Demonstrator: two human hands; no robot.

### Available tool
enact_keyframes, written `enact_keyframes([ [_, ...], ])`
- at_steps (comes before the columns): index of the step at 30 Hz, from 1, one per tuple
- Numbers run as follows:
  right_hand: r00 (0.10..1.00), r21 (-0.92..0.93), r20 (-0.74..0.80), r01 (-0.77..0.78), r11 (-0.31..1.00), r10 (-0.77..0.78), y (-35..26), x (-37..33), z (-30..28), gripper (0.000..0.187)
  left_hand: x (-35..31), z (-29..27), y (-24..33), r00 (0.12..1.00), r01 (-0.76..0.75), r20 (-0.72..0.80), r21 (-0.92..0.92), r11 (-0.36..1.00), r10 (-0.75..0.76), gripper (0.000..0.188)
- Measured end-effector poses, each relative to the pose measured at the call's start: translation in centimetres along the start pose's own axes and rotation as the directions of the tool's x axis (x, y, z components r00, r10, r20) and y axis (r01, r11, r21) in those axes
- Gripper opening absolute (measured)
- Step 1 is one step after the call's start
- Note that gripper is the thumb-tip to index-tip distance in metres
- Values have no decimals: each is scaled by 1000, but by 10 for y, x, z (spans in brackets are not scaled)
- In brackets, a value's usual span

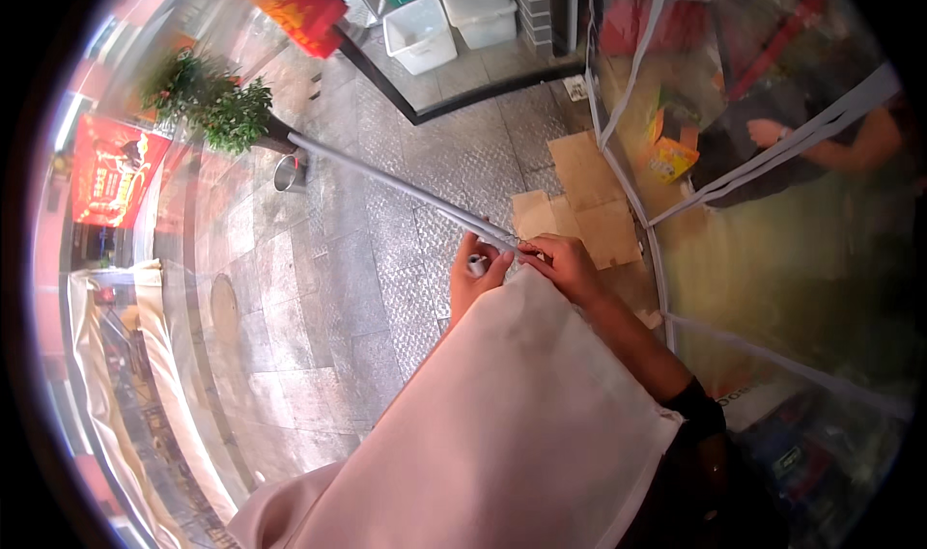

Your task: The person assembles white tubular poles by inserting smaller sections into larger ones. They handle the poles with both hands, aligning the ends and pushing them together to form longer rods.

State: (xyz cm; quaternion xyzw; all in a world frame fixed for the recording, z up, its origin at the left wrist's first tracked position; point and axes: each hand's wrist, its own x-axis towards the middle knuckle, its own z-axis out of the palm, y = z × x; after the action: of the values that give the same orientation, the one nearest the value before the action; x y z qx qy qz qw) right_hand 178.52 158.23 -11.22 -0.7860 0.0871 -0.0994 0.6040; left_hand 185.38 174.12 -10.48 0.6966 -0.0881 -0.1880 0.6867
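Observation:
A long pale grey rod (pixel 396 184) slants from the upper left down to my two hands, which meet near its close end. My left hand (pixel 467 283) is closed around this end, with a small whitish round-ended piece (pixel 477 265) showing between its fingers. My right hand (pixel 565 264) is closed beside it, fingertips pinched at the rod's end, where a thin dark wire-like strand (pixel 519 241) shows. What else the right fingertips hold is hidden. A large pale pink cloth (pixel 483 404) drapes below the hands, its top corner by my fingers, and covers much of my left forearm.
Flattened cardboard (pixel 589 197) lies on the grey paved floor (pixel 338 259). Clear plastic sheeting (pixel 772 288) with white seams stands at the right, a person's arm (pixel 850 143) behind it. A potted plant (pixel 227 114), a metal bucket (pixel 290 173) and white bins (pixel 419 35) are farther off.

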Motion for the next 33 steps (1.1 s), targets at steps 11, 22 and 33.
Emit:
enact_keyframes([
  [11, 978, -29, -198, -73, 997, 66, -56, -2, 12, 19, 38, -167, 40, 966, -78, -259, -179, 981, 29, 37],
  [22, 966, 338, 238, 12, 941, -98, -145, 9, 54, 36, 34, -302, -4, 979, -78, -175, -785, 614, -99, 24],
  [33, 965, 386, 170, 119, 915, -197, -175, -1, 78, 19, -13, -191, -11, 940, -3, -289, -537, 843, -181, 39],
])
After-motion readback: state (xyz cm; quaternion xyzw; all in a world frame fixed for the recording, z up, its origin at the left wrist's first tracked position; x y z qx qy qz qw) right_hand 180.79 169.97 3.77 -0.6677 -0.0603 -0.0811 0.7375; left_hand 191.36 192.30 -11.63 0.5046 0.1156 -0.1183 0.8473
